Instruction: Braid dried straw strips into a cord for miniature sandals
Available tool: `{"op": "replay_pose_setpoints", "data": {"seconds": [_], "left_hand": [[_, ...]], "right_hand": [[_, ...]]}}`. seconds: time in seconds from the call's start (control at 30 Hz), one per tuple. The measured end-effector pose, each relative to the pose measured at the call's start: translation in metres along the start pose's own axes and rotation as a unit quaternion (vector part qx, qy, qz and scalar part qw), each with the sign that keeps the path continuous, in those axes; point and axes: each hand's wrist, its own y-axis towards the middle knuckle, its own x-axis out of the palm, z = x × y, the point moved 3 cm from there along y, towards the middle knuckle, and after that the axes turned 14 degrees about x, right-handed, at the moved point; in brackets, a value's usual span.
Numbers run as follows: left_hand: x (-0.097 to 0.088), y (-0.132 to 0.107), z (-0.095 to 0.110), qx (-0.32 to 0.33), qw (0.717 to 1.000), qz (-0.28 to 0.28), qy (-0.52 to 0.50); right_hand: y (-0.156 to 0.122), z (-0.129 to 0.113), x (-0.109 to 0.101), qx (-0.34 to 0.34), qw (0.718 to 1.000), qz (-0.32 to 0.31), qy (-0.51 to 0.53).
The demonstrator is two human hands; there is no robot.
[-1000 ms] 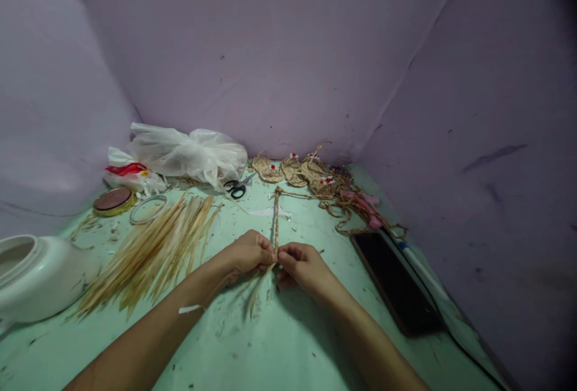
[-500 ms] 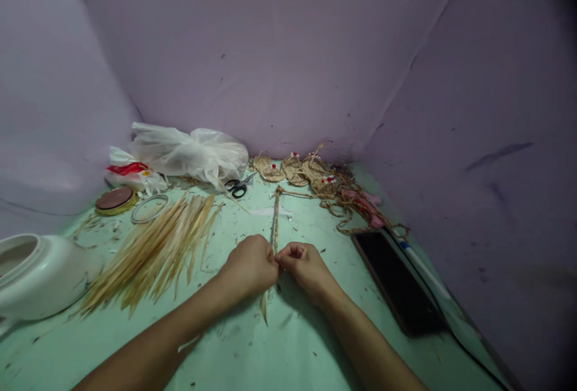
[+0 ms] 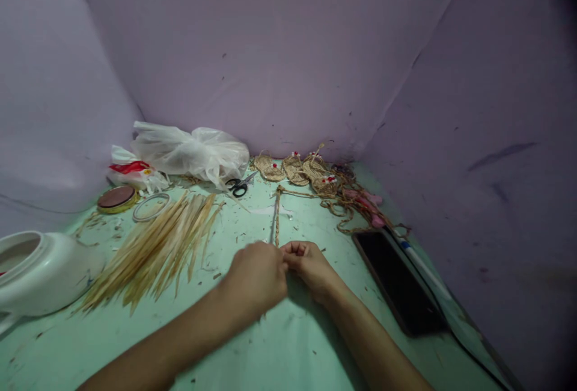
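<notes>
A thin plaited straw braid (image 3: 277, 216) runs from the far part of the green table down to my hands. My left hand (image 3: 259, 274) is closed around its near end, and the fingertips are hidden under the back of the hand. Close against it, my right hand (image 3: 309, 264) pinches at the same end between thumb and forefinger. The strand ends are covered by my hands. From the braid's far tip, cord leads right to a tangle of braided cord (image 3: 347, 210). A bundle of dry straw strips (image 3: 157, 252) lies to the left of my left hand.
Scissors (image 3: 241, 185), a plastic bag (image 3: 193, 150) and woven pieces with red beads (image 3: 295, 171) lie along the back wall. To the left are a white pot (image 3: 49, 274), a round tin (image 3: 118, 197) and a ring (image 3: 152, 207). A phone (image 3: 399, 283) and cable lie at right.
My left hand has turned and shifted right and nearer, over the braid's end. The loose strand tip below the hands is now covered. My right hand has barely moved.
</notes>
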Motion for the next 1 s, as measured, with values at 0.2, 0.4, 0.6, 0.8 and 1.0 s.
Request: {"op": "replay_pose_setpoints", "data": {"seconds": [0.2,0.4,0.6,0.8,1.0], "left_hand": [[-0.012,0.015,-0.023,-0.112,0.960,-0.023,-0.256],[0.012,0.019,-0.029,-0.130,0.919,-0.062,-0.366],[0.012,0.020,-0.035,-0.148,0.959,-0.041,-0.240],[0.018,0.023,-0.037,-0.092,0.972,0.013,-0.214],[0.014,0.020,-0.033,-0.118,0.942,-0.023,-0.312]], "right_hand": [[-0.002,0.000,0.002,-0.015,0.999,-0.037,0.003],[0.004,0.001,0.001,-0.055,0.996,-0.044,-0.055],[-0.001,-0.002,-0.005,-0.154,0.935,0.082,-0.308],[-0.025,-0.010,-0.002,-0.094,0.865,0.197,-0.453],[-0.039,-0.006,0.020,-0.121,0.832,0.175,-0.511]]}}
